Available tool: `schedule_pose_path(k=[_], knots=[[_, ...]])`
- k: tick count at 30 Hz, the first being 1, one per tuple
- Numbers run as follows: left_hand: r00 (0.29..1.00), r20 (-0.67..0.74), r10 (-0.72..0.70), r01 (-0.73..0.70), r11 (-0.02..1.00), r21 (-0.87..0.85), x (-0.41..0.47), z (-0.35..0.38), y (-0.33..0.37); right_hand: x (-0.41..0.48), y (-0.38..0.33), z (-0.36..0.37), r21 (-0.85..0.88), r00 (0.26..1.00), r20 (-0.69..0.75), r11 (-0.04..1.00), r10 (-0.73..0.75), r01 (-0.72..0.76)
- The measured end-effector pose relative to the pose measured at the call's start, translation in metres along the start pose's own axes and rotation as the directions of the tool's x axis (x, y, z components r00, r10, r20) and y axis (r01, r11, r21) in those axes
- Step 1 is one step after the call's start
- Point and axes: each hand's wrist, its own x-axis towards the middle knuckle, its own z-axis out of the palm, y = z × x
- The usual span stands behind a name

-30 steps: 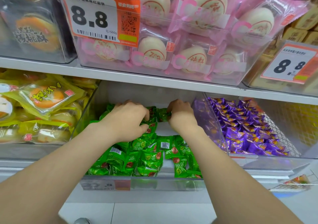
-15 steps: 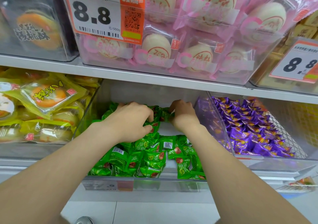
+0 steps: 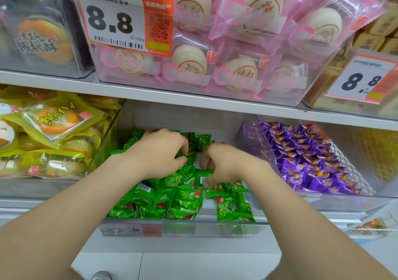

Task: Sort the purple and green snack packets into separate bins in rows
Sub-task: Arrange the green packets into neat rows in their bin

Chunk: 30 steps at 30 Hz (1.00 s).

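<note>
Shelf [image 3: 193, 99] level: our left hand [image 3: 159, 152] pinches green packets [image 3: 187, 195] at bin [image 3: 193, 229] rear; right hand [image 3: 228, 163] curls mid-bin, hold unclear. Front green packets lie nearest our right hand; purple packets [image 3: 308, 163] right of bin.

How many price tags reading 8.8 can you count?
2: one price tag on the pink bun bin, upper left; another tag on the far-right bin. Others may be hidden.

On the upper shelf [image 3: 172, 98], a clear bin [image 3: 298, 99] holds pink bun packets [image 3: 254, 21] behind an orange tag [image 3: 120, 19] reading 8.8. Left of it sits an orange pastry [image 3: 41, 36]; on the right are brown cakes [image 3: 370, 40] with a second 8.8 tag [image 3: 364, 79]. Yellow packets [image 3: 58, 120] fill the lower left. Below are floor tiles [image 3: 172, 264] and a shoe tip [image 3: 102, 276].
</note>
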Motion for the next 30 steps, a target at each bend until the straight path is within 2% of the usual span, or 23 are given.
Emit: schedule_pose_path(k=[6, 8, 9, 10, 12, 13, 14, 15, 16, 20, 22, 24, 26, 27, 30], knots=[[0.999, -0.038, 0.035, -0.037, 0.997, -0.061, -0.001, -0.001, 0.0, -0.006, 0.009, -0.008, -0.023, 0.974, -0.226, 1.0, 0.004, -0.01], [0.995, -0.065, 0.08, -0.088, 0.989, -0.118, -0.001, -0.002, 0.003, -0.012, 0.012, -0.016, 0.112, 0.94, -0.333, 0.993, 0.078, -0.043], [0.989, -0.093, 0.111, -0.124, 0.981, -0.146, 0.0, -0.003, 0.005, -0.013, 0.012, -0.018, 0.269, 0.921, -0.361, 0.962, 0.144, -0.045], [0.983, -0.123, 0.134, -0.155, 0.972, -0.176, 0.0, -0.004, 0.007, -0.014, 0.011, -0.019, 0.472, 0.92, -0.33, 0.881, 0.212, -0.034], [0.973, -0.182, 0.144, -0.185, 0.956, -0.227, 0.001, -0.007, 0.012, -0.015, 0.005, -0.02, 0.815, 0.958, -0.167, 0.58, 0.235, -0.001], [0.968, -0.21, 0.14, -0.189, 0.953, -0.237, 0.002, -0.008, 0.013, -0.017, 0.002, -0.021, 0.904, 0.975, -0.087, 0.427, 0.205, -0.009], [0.966, -0.225, 0.126, -0.179, 0.955, -0.237, 0.003, -0.008, 0.013, -0.019, 0.002, -0.022, 0.945, 0.985, -0.047, 0.328, 0.168, -0.01], [0.97, -0.223, 0.099, -0.152, 0.96, -0.234, 0.004, -0.008, 0.013, -0.021, 0.002, -0.023, 0.952, 0.989, -0.046, 0.306, 0.139, 0.001], [0.974, -0.216, 0.069, -0.119, 0.966, -0.228, 0.005, -0.009, 0.013, -0.021, 0.006, -0.023, 0.936, 0.99, -0.075, 0.35, 0.123, 0.028], [0.983, -0.181, 0.023, -0.06, 0.977, -0.202, 0.005, -0.009, 0.008, -0.017, 0.017, -0.019, 0.713, 0.95, -0.301, 0.681, 0.084, 0.166], [0.984, -0.178, 0.007, -0.044, 0.978, -0.204, 0.005, -0.008, 0.007, -0.008, 0.019, -0.014, 0.596, 0.931, -0.349, 0.791, 0.103, 0.136], [0.986, -0.165, -0.014, -0.016, 0.984, -0.179, 0.004, -0.006, 0.006, 0.004, 0.022, -0.007, 0.401, 0.903, -0.398, 0.916, 0.162, 0.013], [0.99, -0.138, -0.026, 0.011, 0.994, -0.11, 0.002, -0.004, 0.004, 0.018, 0.027, 0.004, 0.209, 0.848, -0.476, 0.967, 0.231, -0.146], [0.992, -0.122, -0.031, 0.022, 0.997, -0.074, 0.002, -0.004, 0.004, 0.025, 0.028, 0.009, 0.17, 0.83, -0.491, 0.964, 0.264, -0.205], [0.994, -0.1, -0.037, 0.035, 0.999, -0.024, 0.001, -0.002, 0.002, 0.041, 0.026, 0.016, 0.216, 0.83, -0.439, 0.937, 0.343, -0.273]])
